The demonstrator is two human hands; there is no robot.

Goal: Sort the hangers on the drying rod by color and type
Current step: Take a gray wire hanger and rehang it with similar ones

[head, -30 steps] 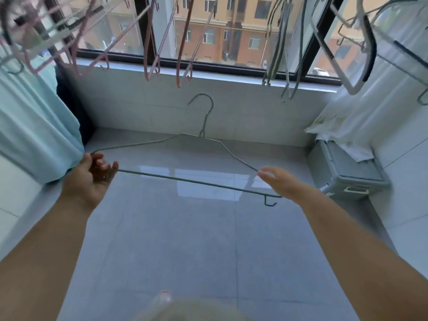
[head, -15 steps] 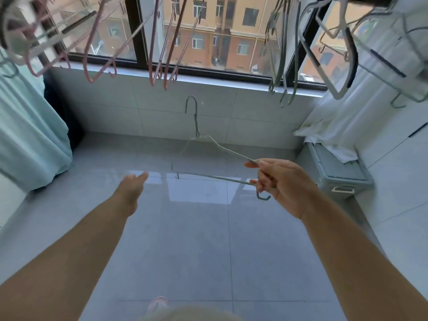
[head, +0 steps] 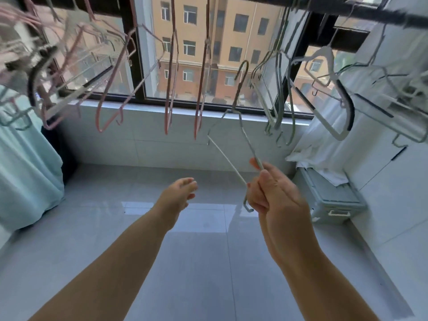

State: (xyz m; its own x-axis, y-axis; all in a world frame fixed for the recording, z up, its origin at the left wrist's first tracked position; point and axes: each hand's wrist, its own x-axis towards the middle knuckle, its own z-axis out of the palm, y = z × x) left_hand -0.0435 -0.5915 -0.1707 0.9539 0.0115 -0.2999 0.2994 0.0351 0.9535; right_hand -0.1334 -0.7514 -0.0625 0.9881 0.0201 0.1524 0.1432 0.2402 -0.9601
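Head cam: R hand [head: 275,200] grips grey wire hanger [head: 228,161] corner; L hand [head: 178,195] loose, holds nothing.

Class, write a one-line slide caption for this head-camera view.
Right hand grips a grey wire hanger below the rod; left hand open, empty.

hangers [head: 170,89] on a rod [head: 370,13] before the window [head: 190,72]
wire hanger [head: 227,161], in the right hand [head: 275,200], between two hung groups; left hand [head: 178,195] left of it, box [head: 333,200] on floor [head: 185,262] at right.
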